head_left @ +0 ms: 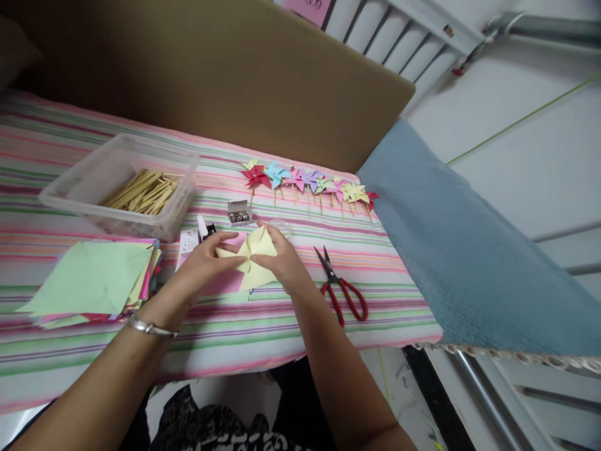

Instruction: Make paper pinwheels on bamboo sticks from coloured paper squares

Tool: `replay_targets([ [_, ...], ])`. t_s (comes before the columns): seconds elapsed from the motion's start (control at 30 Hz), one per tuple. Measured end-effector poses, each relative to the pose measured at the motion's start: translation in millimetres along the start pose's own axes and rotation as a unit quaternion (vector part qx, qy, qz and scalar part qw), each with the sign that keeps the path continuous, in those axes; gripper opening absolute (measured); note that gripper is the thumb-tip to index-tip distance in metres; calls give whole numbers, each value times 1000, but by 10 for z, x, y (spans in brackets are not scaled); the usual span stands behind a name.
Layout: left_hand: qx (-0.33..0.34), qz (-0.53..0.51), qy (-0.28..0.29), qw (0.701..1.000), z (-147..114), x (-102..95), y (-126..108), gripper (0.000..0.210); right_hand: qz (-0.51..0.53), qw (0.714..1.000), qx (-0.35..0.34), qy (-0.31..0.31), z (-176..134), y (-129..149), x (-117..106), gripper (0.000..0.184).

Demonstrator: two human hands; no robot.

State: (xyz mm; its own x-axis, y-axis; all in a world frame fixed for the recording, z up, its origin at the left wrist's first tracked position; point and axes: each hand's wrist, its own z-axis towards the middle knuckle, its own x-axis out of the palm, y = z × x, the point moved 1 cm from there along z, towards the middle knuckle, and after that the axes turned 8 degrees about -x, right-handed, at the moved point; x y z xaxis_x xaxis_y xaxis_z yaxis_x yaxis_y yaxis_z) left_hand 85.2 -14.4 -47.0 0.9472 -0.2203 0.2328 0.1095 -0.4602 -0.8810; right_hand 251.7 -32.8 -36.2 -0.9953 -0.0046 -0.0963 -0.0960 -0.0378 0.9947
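Both hands hold a pale yellow paper pinwheel (258, 272) whose corners are partly folded toward its middle. My left hand (213, 254) grips its left side, thumb at the centre. On the right side, my right hand (284, 257) is closed on the paper, its thumb also pressing near the centre. Pink paper (225, 282) lies beneath on the striped cloth. Just beyond the hands stands a small open box of metal pins (240, 215). A small white box (189, 240) sits behind my left hand. To the right lie red-handled scissors (332, 275), blades slightly apart.
A clear plastic bin (183, 188) with thin wooden sticks (145, 191) stands at the back left. Before it is a stack of coloured paper squares (94, 275). Several finished pinwheels (295, 180) line the back edge, below a brown board (211, 81). The table's edge is at right.
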Motion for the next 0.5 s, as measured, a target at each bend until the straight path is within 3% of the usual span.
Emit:
replay_targets([
  [0.07, -24, -74, 11, 997, -26, 30, -1, 49, 73, 996, -11, -45, 19, -26, 20, 57],
  [0.2, -69, -158, 54, 984, -74, 144, 42, 24, 161, 981, -28, -108, 19, -48, 128, 43],
  [0.5, -48, -199, 21, 979, -86, 198, 77, 14, 130, 984, -30, -122, -11, -103, 284, 66],
])
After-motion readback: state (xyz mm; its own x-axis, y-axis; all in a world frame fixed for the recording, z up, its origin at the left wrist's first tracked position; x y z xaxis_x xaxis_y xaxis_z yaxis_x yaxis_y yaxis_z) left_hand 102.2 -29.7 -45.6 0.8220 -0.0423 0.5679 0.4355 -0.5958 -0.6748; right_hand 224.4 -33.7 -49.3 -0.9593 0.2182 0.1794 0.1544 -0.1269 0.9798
